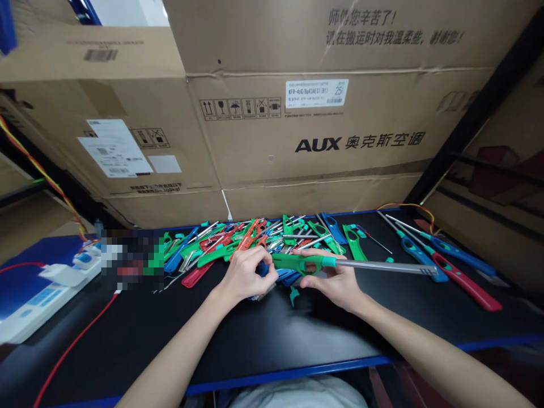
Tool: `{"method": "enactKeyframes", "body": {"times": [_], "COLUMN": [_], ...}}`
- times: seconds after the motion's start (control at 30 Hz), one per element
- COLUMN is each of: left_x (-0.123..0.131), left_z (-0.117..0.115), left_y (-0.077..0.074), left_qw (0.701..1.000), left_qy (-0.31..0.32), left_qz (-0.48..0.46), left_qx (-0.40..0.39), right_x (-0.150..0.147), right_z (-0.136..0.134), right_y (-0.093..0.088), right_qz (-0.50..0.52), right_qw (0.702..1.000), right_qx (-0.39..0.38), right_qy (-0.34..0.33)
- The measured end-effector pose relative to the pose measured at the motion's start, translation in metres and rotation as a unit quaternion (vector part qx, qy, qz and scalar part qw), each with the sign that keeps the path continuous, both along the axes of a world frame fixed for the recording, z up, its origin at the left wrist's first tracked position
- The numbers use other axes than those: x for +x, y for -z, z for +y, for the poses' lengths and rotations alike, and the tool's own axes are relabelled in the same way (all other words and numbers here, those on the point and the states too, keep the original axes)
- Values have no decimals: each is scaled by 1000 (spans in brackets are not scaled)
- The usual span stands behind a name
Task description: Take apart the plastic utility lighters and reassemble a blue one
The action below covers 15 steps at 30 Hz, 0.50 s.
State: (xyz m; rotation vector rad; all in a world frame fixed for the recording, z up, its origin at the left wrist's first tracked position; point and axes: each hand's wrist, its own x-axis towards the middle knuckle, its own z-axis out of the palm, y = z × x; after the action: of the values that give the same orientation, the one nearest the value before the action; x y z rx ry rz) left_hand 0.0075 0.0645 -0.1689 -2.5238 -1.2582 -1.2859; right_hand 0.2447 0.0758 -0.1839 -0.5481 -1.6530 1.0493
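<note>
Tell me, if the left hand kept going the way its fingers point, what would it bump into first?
The left hand points right, at the green lighter that both hands hold; its fingertips already touch the handle end. Beyond that comes the right hand.

A black table (272, 340) with a blue front edge carries everything. A heap of green, blue and red lighter parts (255, 241) lies far centre. Assembled lighters (442, 260) lie right, a white power strip (46, 289) left

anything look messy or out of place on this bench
The loose heap of green, blue and red plastic lighter parts is a tangled jumble rather than sorted. A small green plastic piece lies apart on the black bench top, below the green long-nosed lighter that both hands hold.
</note>
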Motion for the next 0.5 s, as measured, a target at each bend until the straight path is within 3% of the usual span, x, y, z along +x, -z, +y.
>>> {"method": "enactKeyframes", "body": {"times": [0.5], "left_x": [0], "left_z": [3], "left_y": [2], "left_qw": [1000], "left_qy": [-1], "left_qz": [-12], "left_qx": [5], "right_x": [1], "right_z": [-2], "right_y": [-2], "right_qz": [4], "right_qw": [1000], "right_qx": [-25], "right_qy": [2]}}
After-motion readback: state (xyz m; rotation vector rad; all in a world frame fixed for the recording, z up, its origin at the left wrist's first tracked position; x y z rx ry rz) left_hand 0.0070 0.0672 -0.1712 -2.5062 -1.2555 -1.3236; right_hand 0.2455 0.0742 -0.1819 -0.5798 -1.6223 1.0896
